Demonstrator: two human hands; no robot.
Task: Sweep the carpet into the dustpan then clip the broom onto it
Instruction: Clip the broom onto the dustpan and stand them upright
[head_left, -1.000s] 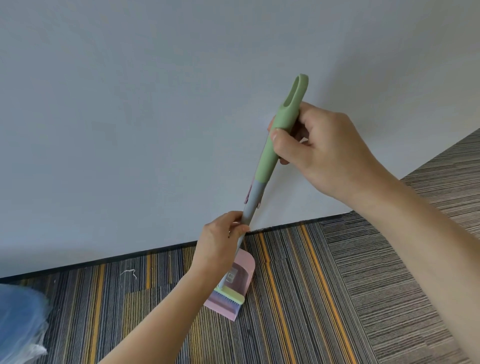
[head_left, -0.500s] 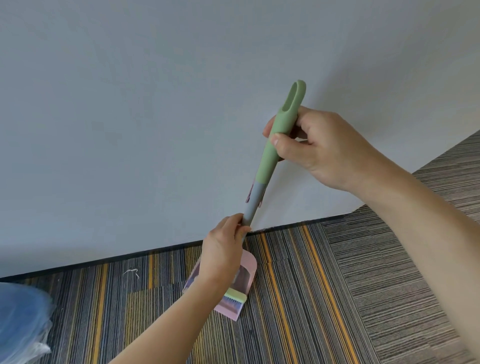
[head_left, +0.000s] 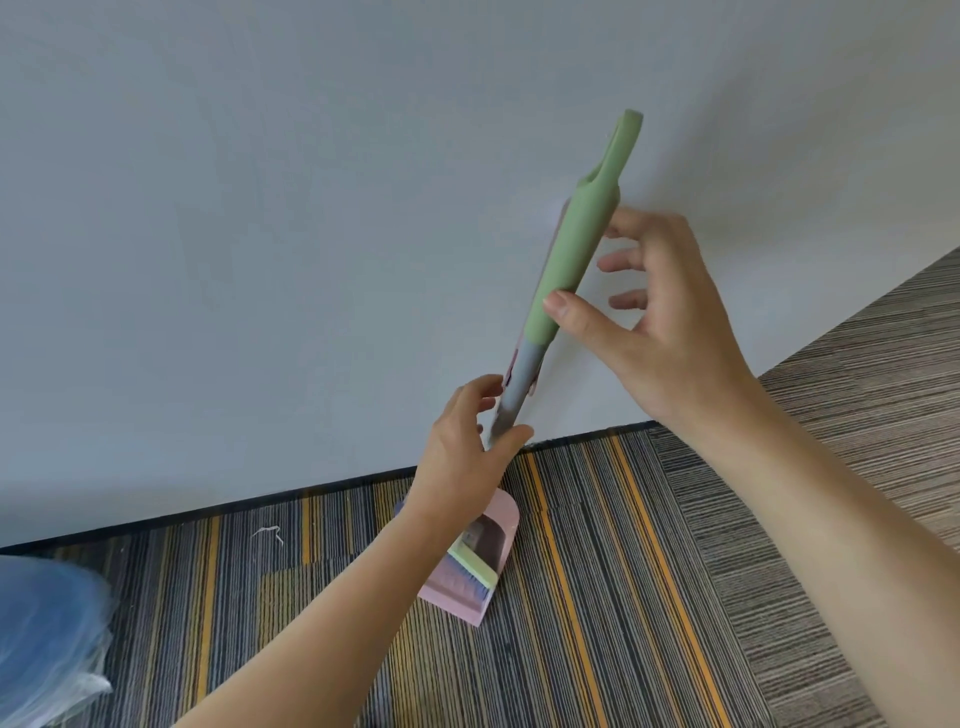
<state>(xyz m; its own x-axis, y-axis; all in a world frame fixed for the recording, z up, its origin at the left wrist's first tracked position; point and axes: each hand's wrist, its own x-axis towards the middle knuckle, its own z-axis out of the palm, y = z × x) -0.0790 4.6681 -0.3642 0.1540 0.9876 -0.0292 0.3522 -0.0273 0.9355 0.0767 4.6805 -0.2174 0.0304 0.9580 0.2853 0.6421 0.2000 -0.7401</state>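
Your left hand (head_left: 467, 441) pinches the grey shaft of the broom (head_left: 571, 260), its long axis leaning up-right above the pink dustpan (head_left: 501, 525) on the carpet (head_left: 649, 597); your right hand (head_left: 660, 332) spreads apart, thumb touching the green grip.

Striped carpet (head_left: 597, 597); pink dustpan (head_left: 498, 525) on it, white scrap (head_left: 270, 532) near wall

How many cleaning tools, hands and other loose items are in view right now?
Brooms: 1, green-handled broom
Dustpans: 1, pink dustpan
Hands: 2, left hand and right hand
Plastic bags: 1, blue bag
Debris scraps: 1, white scrap
Total: 6
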